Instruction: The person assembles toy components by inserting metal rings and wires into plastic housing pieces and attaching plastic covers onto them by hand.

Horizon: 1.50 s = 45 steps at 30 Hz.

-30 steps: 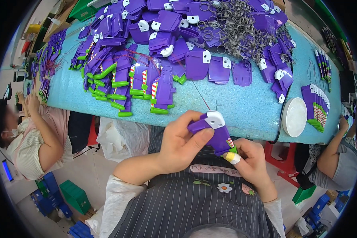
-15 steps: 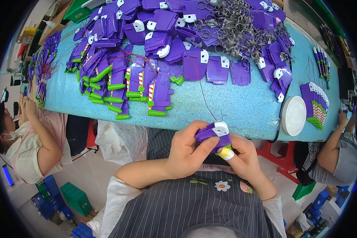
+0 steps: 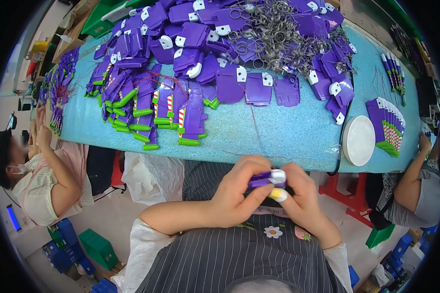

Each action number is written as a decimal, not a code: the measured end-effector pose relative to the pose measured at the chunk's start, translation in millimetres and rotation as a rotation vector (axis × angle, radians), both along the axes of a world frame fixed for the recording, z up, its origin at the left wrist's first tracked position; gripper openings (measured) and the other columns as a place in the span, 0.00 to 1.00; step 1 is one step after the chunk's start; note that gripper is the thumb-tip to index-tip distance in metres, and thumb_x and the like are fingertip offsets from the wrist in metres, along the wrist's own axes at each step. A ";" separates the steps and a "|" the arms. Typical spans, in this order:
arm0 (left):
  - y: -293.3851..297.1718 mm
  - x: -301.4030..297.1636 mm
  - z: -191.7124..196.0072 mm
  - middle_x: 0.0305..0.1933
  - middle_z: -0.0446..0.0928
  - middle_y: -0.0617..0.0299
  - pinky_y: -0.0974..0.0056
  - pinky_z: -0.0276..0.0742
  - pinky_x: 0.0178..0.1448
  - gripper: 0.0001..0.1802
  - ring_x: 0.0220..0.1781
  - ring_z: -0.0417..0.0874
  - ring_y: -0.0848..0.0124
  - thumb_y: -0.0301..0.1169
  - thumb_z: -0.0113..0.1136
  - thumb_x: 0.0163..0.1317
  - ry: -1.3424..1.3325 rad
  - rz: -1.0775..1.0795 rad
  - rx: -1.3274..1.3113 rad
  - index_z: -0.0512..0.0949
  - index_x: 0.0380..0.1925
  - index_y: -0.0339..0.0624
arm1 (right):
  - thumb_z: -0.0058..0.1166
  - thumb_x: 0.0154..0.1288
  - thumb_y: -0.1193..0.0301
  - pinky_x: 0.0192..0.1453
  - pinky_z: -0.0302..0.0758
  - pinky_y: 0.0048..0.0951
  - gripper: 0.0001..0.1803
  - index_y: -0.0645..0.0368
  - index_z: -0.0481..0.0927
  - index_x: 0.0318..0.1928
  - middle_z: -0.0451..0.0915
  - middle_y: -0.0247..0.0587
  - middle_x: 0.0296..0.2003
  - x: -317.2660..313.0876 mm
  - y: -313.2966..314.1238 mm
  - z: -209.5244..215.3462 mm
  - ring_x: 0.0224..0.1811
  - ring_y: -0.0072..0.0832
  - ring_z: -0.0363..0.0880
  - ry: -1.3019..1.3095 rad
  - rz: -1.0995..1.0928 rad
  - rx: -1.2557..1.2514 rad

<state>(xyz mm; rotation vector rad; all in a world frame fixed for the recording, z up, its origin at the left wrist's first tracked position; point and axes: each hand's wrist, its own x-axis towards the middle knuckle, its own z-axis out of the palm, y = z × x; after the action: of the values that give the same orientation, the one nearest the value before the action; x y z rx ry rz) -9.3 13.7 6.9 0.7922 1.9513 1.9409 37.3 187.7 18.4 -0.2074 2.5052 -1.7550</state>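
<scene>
Near the table's front edge, a purple plastic toy part with a white end [image 3: 260, 179] is held between my two hands. My left hand [image 3: 233, 192] pinches its left side with thumb and fingers. My right hand [image 3: 302, 195] grips the white end, its thumb wrapped in a yellow and white band. The part is seen nearly edge-on and my fingers cover much of it. A thin red wire [image 3: 253, 115] runs over the blue table just beyond my hands.
Purple parts with white corners [image 3: 230, 88] heap the blue table [image 3: 278, 132], metal rings [image 3: 278, 44] on top. Green-tipped striped pieces [image 3: 188, 119] lie left. At right are a white dish [image 3: 359, 140] and a row of parts [image 3: 385, 127]. People sit on either side.
Both hands have drawn slightly down and tilted the purple part, so its white face now shows edge-on. The view has shifted a little.
</scene>
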 end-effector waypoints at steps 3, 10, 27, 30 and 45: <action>-4.1 -26.7 24.5 0.57 0.59 0.40 0.49 0.58 0.64 0.26 0.63 0.59 0.43 0.33 0.62 0.54 0.256 -0.217 -0.284 0.62 0.48 0.33 | 0.58 0.52 0.73 0.35 0.69 0.27 0.14 0.65 0.74 0.40 0.72 0.44 0.32 -0.7 21.6 21.0 0.32 0.34 0.73 0.099 -0.035 0.067; -22.7 -125.4 34.0 0.60 0.61 0.42 0.51 0.55 0.68 0.37 0.66 0.58 0.45 0.17 0.60 0.41 0.863 0.072 -0.965 0.60 0.55 0.31 | 0.49 0.63 0.78 0.53 0.67 0.21 0.16 0.67 0.69 0.52 0.75 0.39 0.45 -22.8 190.1 58.1 0.47 0.22 0.73 0.426 -0.714 0.135; -14.0 -57.9 15.8 0.34 0.74 0.54 0.60 0.73 0.38 0.11 0.36 0.77 0.57 0.22 0.61 0.52 0.249 -0.117 -0.243 0.73 0.36 0.35 | 0.66 0.48 0.62 0.60 0.64 0.37 0.39 0.65 0.65 0.58 0.70 0.50 0.55 -36.1 55.0 44.1 0.58 0.43 0.68 0.220 0.099 0.282; -14.1 -52.9 17.3 0.37 0.75 0.53 0.61 0.74 0.39 0.13 0.38 0.77 0.58 0.21 0.61 0.52 0.249 -0.190 -0.136 0.74 0.39 0.35 | 0.62 0.51 0.68 0.47 0.72 0.38 0.31 0.68 0.68 0.54 0.76 0.52 0.43 -42.2 26.5 34.5 0.43 0.47 0.76 0.035 0.288 0.140; -55.3 -29.3 5.7 0.54 0.66 0.34 0.55 0.70 0.51 0.37 0.49 0.75 0.44 0.25 0.46 0.62 -0.042 -0.249 -0.172 0.39 0.65 0.26 | 0.62 0.47 0.76 0.51 0.75 0.35 0.40 0.72 0.58 0.61 0.65 0.59 0.56 -41.6 -36.7 15.9 0.52 0.47 0.73 0.105 0.133 0.243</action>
<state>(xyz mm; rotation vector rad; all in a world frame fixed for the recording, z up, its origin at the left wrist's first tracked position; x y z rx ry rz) -38.6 -41.6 12.6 0.8908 1.8644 1.6111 -4.4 151.0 34.3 -0.4478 2.6772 -1.4116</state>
